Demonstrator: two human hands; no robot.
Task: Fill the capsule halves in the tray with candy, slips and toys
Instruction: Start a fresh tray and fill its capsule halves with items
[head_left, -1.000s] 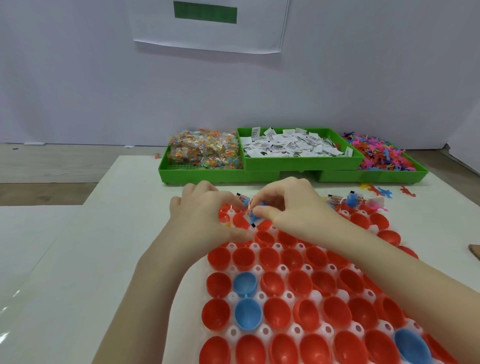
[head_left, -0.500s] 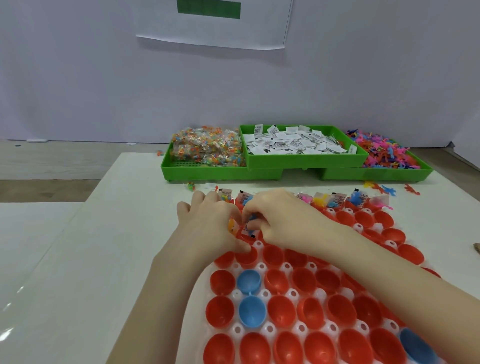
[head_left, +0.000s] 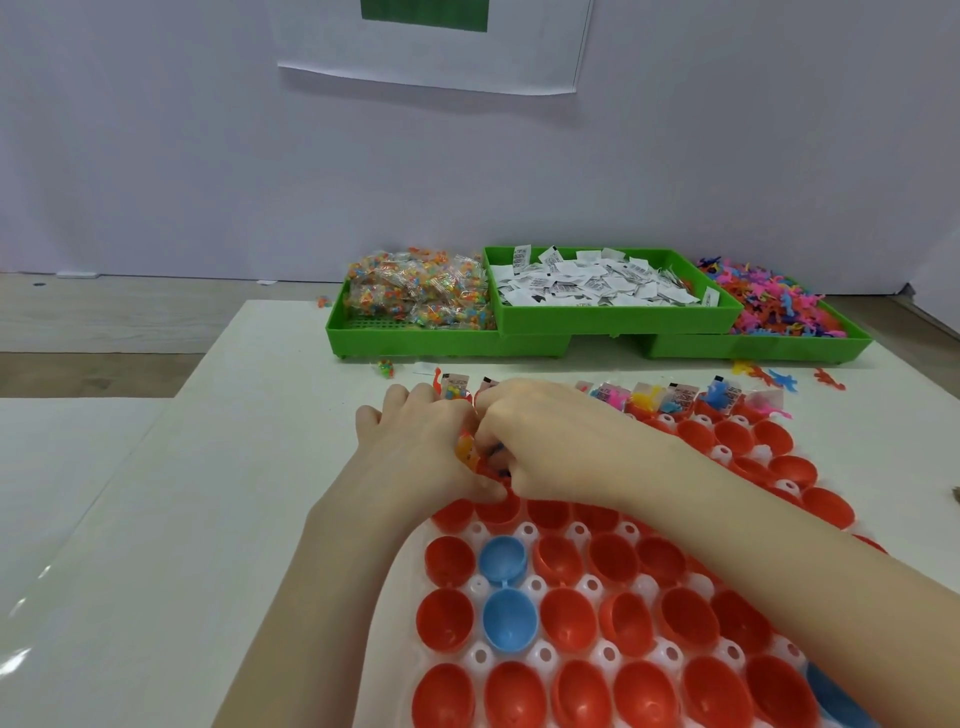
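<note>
Both my left hand and right hand curl together over one red capsule half, pinching small candy and toy bits to tuck them in.

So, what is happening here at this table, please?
A person is filling capsule halves in a white tray. Both hands meet over the second row from the far end: the left hand and the right hand pinch small items there, including a candy packet. The far row already holds candy, slips and toys. The nearer red halves and blue halves are empty. Green bins behind hold candy packets, paper slips and plastic toys.
</note>
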